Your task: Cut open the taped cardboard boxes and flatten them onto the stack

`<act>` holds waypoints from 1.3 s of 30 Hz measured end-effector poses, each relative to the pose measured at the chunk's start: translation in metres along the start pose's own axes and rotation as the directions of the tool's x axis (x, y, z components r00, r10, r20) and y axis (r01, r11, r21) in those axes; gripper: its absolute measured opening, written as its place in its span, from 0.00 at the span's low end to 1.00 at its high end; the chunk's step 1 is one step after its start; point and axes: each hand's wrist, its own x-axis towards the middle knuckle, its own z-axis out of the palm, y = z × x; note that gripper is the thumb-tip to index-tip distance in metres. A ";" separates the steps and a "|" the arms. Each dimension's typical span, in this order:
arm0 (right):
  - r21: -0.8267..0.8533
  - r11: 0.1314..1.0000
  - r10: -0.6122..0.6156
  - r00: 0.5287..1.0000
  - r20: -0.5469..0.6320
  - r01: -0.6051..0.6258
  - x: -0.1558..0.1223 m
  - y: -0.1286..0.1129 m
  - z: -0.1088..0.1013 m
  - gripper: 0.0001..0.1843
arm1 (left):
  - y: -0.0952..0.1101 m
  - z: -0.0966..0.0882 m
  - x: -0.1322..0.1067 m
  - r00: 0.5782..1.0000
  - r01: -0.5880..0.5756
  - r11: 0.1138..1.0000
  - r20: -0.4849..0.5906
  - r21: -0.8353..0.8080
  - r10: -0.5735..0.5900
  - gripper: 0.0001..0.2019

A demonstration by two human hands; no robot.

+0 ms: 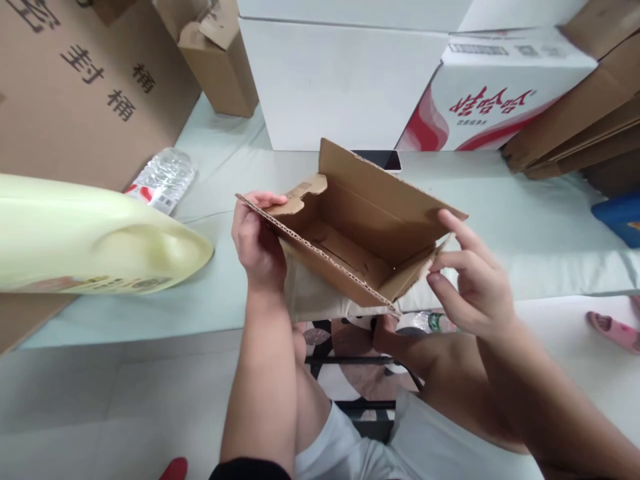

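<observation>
Plainly, I can read black 封 and 桶 on the big brown carton [90,100], and a red upside-down 娃哈哈 on the white carton [505,107]. Over the front edge of the pale green tablecloth [530,227], the open cardboard box [380,193] tilts; the left hand [259,243] grips its left edge, while the right hand [477,283] pinches its right flap between thumb and fingers.

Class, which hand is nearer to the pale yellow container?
Left. The left hand holds the cardboard box just right of the pale yellow container; the right hand is farther right, at the box's other end.
</observation>
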 end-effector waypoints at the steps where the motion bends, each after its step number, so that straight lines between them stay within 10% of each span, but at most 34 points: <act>1: 0.003 0.999 0.033 0.999 -0.032 -0.033 0.001 0.005 0.007 0.11 | -0.002 0.002 0.000 1.000 -0.016 1.000 0.017 0.006 0.016 0.14; 7: -0.020 0.999 0.031 0.955 -0.294 -0.038 -0.004 0.033 0.039 0.19 | -0.020 0.009 0.003 0.985 -0.168 0.982 0.058 0.082 0.163 0.11; 10: 0.072 0.996 0.070 0.899 -0.433 -0.043 -0.013 0.044 0.044 0.40 | -0.031 0.008 0.005 0.981 -0.195 0.951 0.063 0.241 0.185 0.16; 15: 0.268 0.960 0.130 0.978 -0.162 -0.083 -0.029 0.049 0.041 0.29 | -0.045 0.006 0.006 0.978 -0.210 0.912 0.080 0.351 0.195 0.21; 22: 0.295 0.955 0.064 0.983 -0.174 -0.010 -0.046 0.047 0.038 0.24 | -0.039 0.004 0.005 0.916 -0.398 0.742 0.274 0.539 0.293 0.21; 30: 0.349 0.937 0.027 0.989 -0.144 0.025 -0.042 0.037 0.030 0.18 | -0.013 0.009 -0.005 0.809 -0.543 0.537 0.573 0.645 0.130 0.17; 35: 0.413 0.905 0.187 0.969 -0.161 -0.106 -0.046 0.042 0.039 0.28 | -0.013 0.008 -0.001 0.852 -0.487 0.549 0.509 0.680 0.126 0.16; 39: 0.597 0.663 0.552 0.833 0.019 -0.453 -0.047 0.054 0.048 0.31 | -0.009 0.005 0.004 0.932 -0.351 0.649 0.316 0.675 0.176 0.17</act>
